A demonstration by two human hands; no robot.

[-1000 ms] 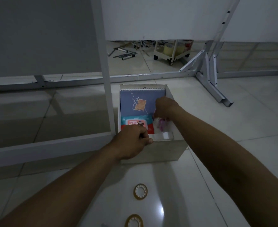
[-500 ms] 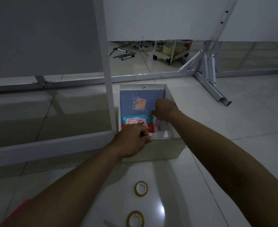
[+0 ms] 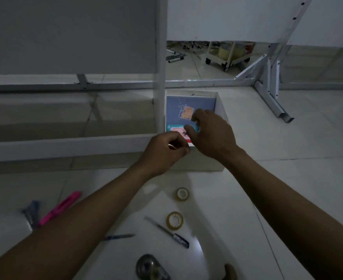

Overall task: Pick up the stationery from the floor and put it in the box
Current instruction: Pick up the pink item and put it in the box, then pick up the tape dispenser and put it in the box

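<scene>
A white box [image 3: 221,110] stands on the floor against a white post. Inside it lie a blue spiral notebook [image 3: 174,106] and a teal and red pack [image 3: 175,128]. My left hand [image 3: 164,151] is curled at the box's near left rim, and it looks to be gripping that rim. My right hand [image 3: 212,134] hovers over the box's near half, fingers apart, with nothing in it. On the floor in front of the box lie two tape rolls [image 3: 182,194] [image 3: 174,220], a dark pen [image 3: 167,232], a blue pen [image 3: 119,237] and a pink highlighter [image 3: 60,208].
A tape dispenser [image 3: 151,267] sits at the bottom edge. A grey-blue item [image 3: 31,214] lies left of the highlighter. White metal frame legs [image 3: 275,106] stand right of the box. Panels and a low rail [image 3: 65,146] close off the left. A wheeled cart [image 3: 227,55] is behind.
My right hand has come up out of the box's right side and moved toward its near left, empty. The view has tilted down, so more of the floor's stationery shows.
</scene>
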